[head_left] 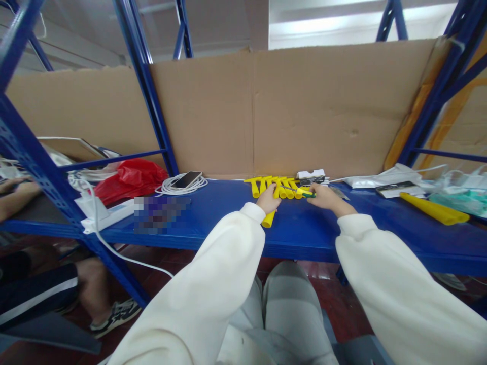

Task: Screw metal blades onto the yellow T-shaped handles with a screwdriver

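Note:
My left hand (268, 199) is closed around a yellow tube-like piece (268, 220), whose round end sticks out toward me below the fingers. My right hand (322, 196) grips a screwdriver (306, 193) with a yellow and dark green handle. Its shaft points left, toward the piece in my left hand; whether the tip touches it I cannot tell. Behind both hands lies a row of several similar yellow pieces (255, 188) on the blue shelf table (222, 213), their round ends facing me.
A small white box (311, 176) stands behind the row. To the right lie a larger yellow tube (434, 209) and plastic packaging (384, 177). On the left are a phone (189, 179) on a coiled white cable, a red bag (133, 178) and a white power strip (110, 215). Another person sits beyond the blue post.

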`<state>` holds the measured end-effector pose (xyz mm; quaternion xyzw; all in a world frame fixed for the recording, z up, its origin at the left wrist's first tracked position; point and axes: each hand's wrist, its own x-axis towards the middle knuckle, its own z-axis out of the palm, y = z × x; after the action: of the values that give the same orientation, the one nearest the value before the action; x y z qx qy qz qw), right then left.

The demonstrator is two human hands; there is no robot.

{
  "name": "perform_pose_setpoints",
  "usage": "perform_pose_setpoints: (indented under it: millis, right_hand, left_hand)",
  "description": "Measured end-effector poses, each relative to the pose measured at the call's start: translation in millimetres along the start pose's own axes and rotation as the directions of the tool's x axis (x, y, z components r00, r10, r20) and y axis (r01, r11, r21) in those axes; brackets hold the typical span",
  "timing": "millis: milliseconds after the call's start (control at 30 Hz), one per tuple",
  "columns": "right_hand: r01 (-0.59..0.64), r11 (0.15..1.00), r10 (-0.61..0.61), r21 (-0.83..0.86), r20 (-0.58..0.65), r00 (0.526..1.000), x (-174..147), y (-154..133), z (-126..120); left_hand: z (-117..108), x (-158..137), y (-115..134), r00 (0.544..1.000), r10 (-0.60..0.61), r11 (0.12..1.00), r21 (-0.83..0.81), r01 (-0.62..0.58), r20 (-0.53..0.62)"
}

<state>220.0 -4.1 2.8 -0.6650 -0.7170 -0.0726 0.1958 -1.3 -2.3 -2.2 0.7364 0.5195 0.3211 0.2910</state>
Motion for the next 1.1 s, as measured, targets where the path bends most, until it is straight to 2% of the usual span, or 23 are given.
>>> perform_pose_setpoints:
  millis: [133,433,667,867,1100]
  right_hand:
    - [0.035,0.999,-0.035,0.018,-0.002,0.999,1.9,2.9,2.8]
    - [0.011,1.0,-0.011,0.002,0.009,1.0,-0.9,-1.8,-1.7]
    - [0.031,0.999,-0.031,0.018,-0.026,0.999,-1.8,-1.2,-0.5]
    - [0.005,1.0,-0.005,-0.003,-0.005,1.0,-0.3,-3.5,-2.3]
    - [0.038,0.999,-0.038,0.015,0.01,0.999,1.2,0.6,1.6]
  left_hand:
    - [-0.2,0.5,-0.4,1.0,-0.013,1.0,0.004,0.013,-0.006]
    - [0.8,0.8,-1.0,1.0,-0.013,1.0,-0.014,0.013,0.003]
    - [1.7,2.8,-3.2,1.0,-0.006,1.0,-0.016,0.007,0.008]
    - [0.5,0.9,-1.5,1.0,-0.004,1.0,-0.023,0.004,0.003]
    - [-0.9,-0.5,-0.1,1.0,-0.012,1.0,-0.016,0.012,0.005]
